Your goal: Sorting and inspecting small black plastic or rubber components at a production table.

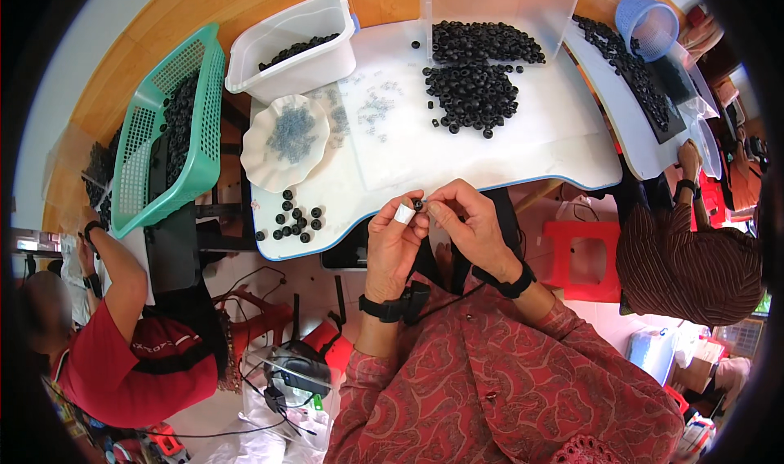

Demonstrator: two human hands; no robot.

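Black rings [298,49] fill white tub [245,66]; clear bits [292,133] fill plate [255,166].

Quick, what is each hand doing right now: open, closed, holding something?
Left hand: closed, pinching a small black ring at its fingertips.
Right hand: closed, fingertips on the same ring.

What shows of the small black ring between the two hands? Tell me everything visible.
The small black ring is a tiny, dark, rounded piece, like the black rings heaped on the white table. It looks like rubber or plastic, though it is too small to be sure. The left hand and the right hand pinch it between their fingertips, just above the table's near edge. One left finger wears white tape.
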